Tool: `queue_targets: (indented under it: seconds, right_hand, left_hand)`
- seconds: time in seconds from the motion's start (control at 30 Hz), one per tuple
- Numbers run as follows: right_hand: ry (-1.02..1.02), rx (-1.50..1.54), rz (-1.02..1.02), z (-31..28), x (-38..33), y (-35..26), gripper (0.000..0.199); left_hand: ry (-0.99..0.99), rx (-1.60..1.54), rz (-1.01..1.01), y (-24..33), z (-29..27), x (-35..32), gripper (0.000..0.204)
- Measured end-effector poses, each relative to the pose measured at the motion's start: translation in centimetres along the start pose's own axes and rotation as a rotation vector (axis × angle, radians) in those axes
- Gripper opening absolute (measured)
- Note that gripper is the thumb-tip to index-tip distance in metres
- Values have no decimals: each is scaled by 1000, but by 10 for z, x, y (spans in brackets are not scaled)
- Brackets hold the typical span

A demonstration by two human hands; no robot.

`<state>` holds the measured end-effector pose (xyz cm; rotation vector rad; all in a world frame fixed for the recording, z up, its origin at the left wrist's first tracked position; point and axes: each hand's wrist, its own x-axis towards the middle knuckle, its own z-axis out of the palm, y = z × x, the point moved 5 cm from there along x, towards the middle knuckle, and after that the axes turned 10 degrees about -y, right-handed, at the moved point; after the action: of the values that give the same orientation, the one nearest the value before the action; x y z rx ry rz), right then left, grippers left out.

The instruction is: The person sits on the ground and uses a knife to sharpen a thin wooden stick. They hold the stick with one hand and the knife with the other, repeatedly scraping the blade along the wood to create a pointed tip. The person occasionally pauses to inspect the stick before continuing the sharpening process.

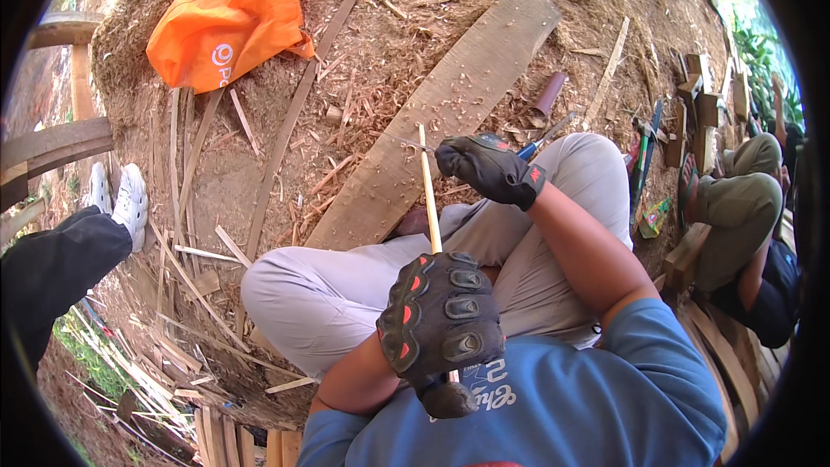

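My left hand [443, 318], in a black padded glove with red accents, is closed around a thin pale wooden stick [428, 199]. The stick points away from my body, its lower end showing just below the glove. My right hand [486, 169], gloved in black too, is closed beside the stick's far end. From that fist a thin knife blade [406, 142] reaches left across the stick; the handle is hidden in the glove. A blue-handled tool [529, 150] with a metal shaft shows just right of the fist. Beneath lies a wide wooden plank [450, 104] strewn with curled shavings.
An orange bag [229, 22] lies at the upper left. Wood strips [285, 134] and shavings cover the ground. A brown tube [550, 93] rests right of the plank. One person's white shoe [130, 206] is at left; another person's bent leg [739, 216] is at right.
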<state>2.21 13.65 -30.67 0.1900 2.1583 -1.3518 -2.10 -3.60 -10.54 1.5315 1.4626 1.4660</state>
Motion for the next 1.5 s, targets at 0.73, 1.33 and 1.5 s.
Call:
queue_targets:
  seconds: [0.73, 1.33, 1.5]
  right_hand:
    - [17, 11, -33, 7, 0, -2, 40]
    - [163, -155, 71, 5, 10, 9, 38]
    - [151, -121, 125, 4, 10, 21, 37]
  left_hand:
    - [27, -2, -25, 1, -11, -1, 23]
    - [360, -179, -18, -4, -17, -7, 47]
    - [400, -78, -29, 0, -15, -5, 68]
